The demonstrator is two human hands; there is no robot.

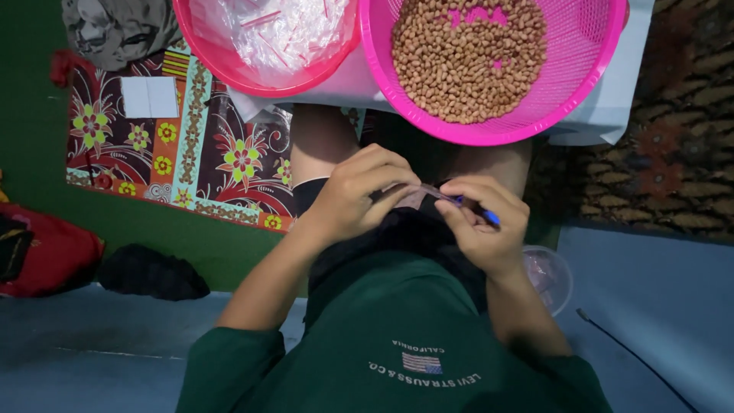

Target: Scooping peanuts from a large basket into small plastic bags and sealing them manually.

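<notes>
Your left hand [355, 195] and right hand [485, 222] pinch small clear plastic bag [428, 193] between them, frame centre; long axis left-right. Peanut basket [562, 84] above, nearer right hand.

A small clear plastic bag [425, 193] is stretched between both hands above the lap, beside a blue-tipped tool [480, 212].

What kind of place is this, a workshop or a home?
Probably a home, with the person sitting on the floor: a patterned floral mat, a pink mesh basket of peanuts and a pink bowl of small clear plastic bags lie before them.
</notes>
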